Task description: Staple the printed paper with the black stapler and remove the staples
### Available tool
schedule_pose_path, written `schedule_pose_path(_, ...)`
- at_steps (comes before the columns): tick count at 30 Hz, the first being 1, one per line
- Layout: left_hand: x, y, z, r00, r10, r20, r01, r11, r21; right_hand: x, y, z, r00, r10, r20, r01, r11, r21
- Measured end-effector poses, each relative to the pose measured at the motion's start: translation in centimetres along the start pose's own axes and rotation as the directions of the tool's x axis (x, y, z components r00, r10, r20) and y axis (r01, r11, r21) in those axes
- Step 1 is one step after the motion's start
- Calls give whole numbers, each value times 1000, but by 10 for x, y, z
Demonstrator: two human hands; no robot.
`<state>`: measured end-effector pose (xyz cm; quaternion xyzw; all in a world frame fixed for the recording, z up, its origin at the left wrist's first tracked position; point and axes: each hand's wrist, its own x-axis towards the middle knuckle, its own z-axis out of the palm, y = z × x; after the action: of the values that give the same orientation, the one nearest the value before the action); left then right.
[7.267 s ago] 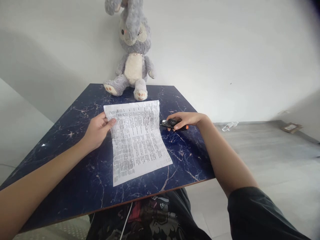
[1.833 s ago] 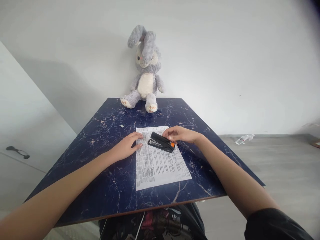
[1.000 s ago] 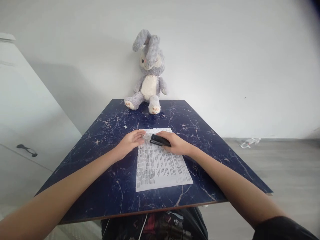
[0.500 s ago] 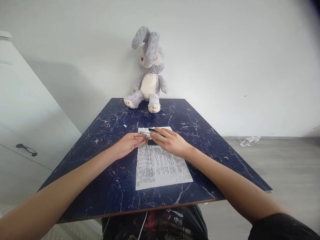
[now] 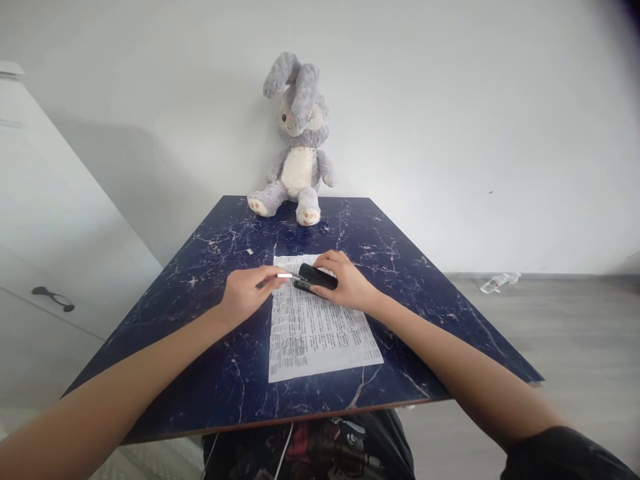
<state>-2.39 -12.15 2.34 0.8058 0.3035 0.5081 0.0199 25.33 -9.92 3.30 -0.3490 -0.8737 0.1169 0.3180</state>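
Observation:
A black stapler (image 5: 316, 274) is held open above the printed sheet, its top cover lifted from the lower part. My right hand (image 5: 350, 280) wraps around its right end, thumb below and fingers over the top. At the stapler's left end, my left hand (image 5: 247, 290) pinches a small bright strip (image 5: 285, 275) that looks like staples. The strip's inner end meets or lies very near the stapler's metal channel; contact is too small to tell. Under both hands the paper sheet (image 5: 320, 357), covered in dense print, lies flat on the table.
A grey plush rabbit (image 5: 300, 170) sits at the back of the dark blue marbled table (image 5: 200, 373), against the wall. A tiny white scrap (image 5: 250, 252) lies left of the paper. A white cabinet (image 5: 60, 220) stands to the left; a clear plastic item (image 5: 500, 282) is on the floor.
The stapler's black cover has turned into fuller view, and my right hand has shifted right around it. My left fingers now show the bright strip. The paper has slid slightly left.

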Motion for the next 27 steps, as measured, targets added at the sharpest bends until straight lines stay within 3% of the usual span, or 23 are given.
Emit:
schedule_pose_path(2,-1,7,-1,962,271,18,-271,956,111,0,-9,-4,984,-127,-124,130,991,18)
schedule_pose_path(5,-3,16,-3,910,408,73,-414,902,121,0,-22,-7,948,-289,-136,314,922,226)
schedule_pose_path(7,-4,19,-5,926,342,158,-358,930,81,0,-28,-5,929,-350,-121,370,867,334)
schedule_pose_path(9,-6,21,-7,941,162,297,-188,980,61,0,-31,-2,923,-367,-120,384,841,381)
schedule_pose_path(12,-8,22,-9,889,-101,446,74,994,79,-2,-36,2,929,-350,-118,365,820,441)
schedule_pose_path(15,-9,20,-9,859,-146,490,150,988,32,-2,-39,-1,939,-333,-86,330,802,497)
schedule_pose_path(18,-6,14,-8,884,-139,446,133,990,46,0,-28,-11,968,-238,-82,248,844,475)
schedule_pose_path(20,-2,3,-10,926,-194,324,151,977,151,2,-6,-21,982,-88,-165,148,907,394)
schedule_pose_path(23,5,-26,-15,941,-314,123,260,909,326,2,49,-36,936,95,-339,-49,989,141)
schedule_pose_path(24,7,-39,-16,933,-339,119,278,891,358,2,69,-40,926,124,-357,-120,992,31)
schedule_pose_path(27,5,-79,-20,889,-416,194,291,837,463,-2,121,-46,936,243,-256,-298,932,-206)
